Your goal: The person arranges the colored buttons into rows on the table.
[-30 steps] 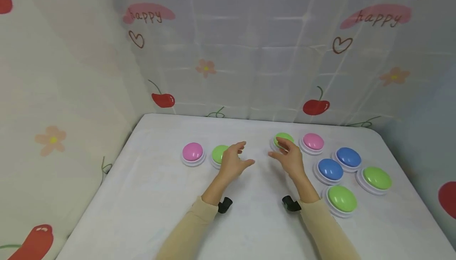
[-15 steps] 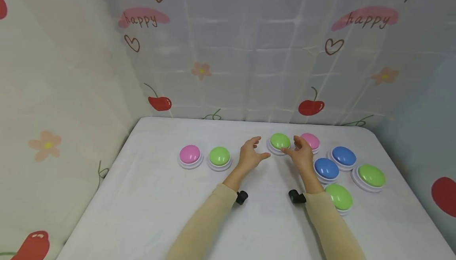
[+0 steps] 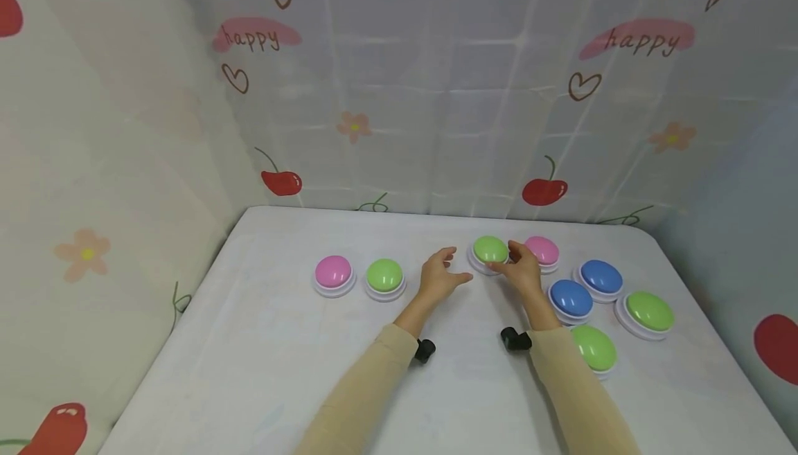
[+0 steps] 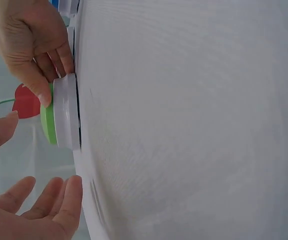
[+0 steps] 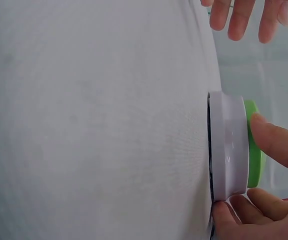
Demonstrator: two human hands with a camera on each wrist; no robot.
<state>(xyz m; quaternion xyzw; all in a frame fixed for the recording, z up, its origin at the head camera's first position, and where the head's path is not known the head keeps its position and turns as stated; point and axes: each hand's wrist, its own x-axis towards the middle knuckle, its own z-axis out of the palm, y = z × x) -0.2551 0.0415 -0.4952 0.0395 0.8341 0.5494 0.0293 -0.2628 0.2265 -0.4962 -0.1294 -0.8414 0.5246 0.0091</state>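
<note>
A green push button (image 3: 490,250) with a white round base stands at the back of the table. My right hand (image 3: 522,269) is at its right side, the thumb over the green dome and the fingers curled against the base, as the right wrist view shows. On its left, my left hand (image 3: 439,278) is held with thumb and fingers spread, a gap between the fingertips and the button. In the left wrist view the left fingers (image 4: 44,200) hold nothing. Behind my right hand a pink button (image 3: 542,250) is partly covered.
A pink button (image 3: 333,272) and a green button (image 3: 384,275) stand side by side on the left. To the right are two blue buttons (image 3: 601,275) (image 3: 571,297) and two larger green buttons (image 3: 650,311) (image 3: 594,348), one partly behind the right sleeve. A printed curtain (image 3: 436,129) hangs behind the table (image 3: 262,372).
My left hand has moved right, away from the left green button and toward the middle one. My right hand shifted right, then slightly back left against the middle button.
</note>
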